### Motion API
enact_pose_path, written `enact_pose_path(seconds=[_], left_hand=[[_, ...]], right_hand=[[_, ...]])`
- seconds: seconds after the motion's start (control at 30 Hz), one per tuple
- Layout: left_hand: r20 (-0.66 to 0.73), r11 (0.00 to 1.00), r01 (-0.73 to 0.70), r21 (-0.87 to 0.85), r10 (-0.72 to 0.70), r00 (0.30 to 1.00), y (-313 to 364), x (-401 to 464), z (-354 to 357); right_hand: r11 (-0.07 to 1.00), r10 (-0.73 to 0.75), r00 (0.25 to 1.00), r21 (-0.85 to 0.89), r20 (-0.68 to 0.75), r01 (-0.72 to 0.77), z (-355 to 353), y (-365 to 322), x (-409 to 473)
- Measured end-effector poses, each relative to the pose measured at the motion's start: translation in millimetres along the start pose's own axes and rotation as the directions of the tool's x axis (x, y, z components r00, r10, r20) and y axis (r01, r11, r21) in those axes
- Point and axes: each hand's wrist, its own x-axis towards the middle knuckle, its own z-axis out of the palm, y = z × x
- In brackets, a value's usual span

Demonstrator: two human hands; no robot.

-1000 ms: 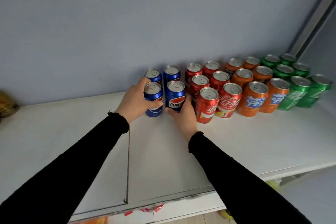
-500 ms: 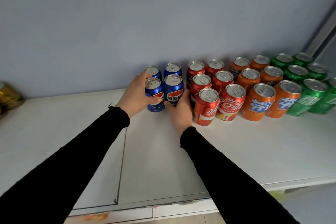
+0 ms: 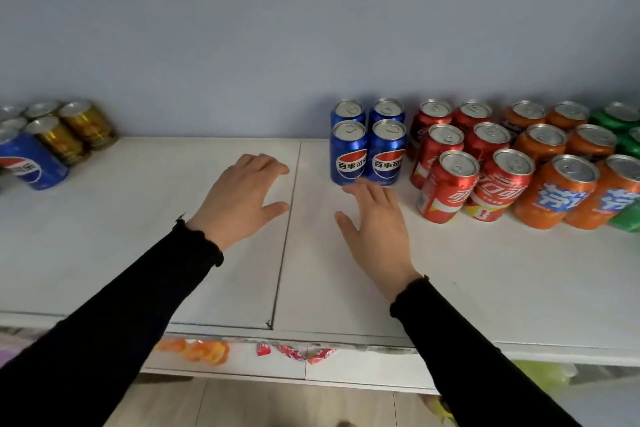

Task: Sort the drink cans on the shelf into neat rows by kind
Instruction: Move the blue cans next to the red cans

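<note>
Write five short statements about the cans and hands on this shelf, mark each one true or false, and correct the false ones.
1. The four upright blue aluminium cola cans stand in a two-by-two block. True.
2. The left hand grips one of those blue cans. False: it is open over the bare white shelf, holding nothing.
3. The red aluminium cola cans stand directly to the right of the blue block. True.
4. The gold metal cans stand between the red cans and the orange aluminium soda cans. False: they are at the far left of the shelf, beside a lone blue cola can.
5. The right hand is curled round a red can. False: its fingers are spread and hold nothing.
</note>
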Motion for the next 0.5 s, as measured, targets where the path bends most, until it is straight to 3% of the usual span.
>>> enact_pose_path(seconds=[0.27, 0.5], left_hand=[[-0.025, 0.985, 0.164, -0.049, -0.165, 0.986, -96, -98, -35], [-0.071, 0.948, 0.278, -0.157, -0.292, 0.954, -222, -195, -74]], right_hand=[[0.977, -0.210, 0.974, -0.029, 0.091, 0.213, 52, -112, 5], [0.954, -0.265, 0.957, 0.175, 0.120, 0.242, 130, -244, 0]])
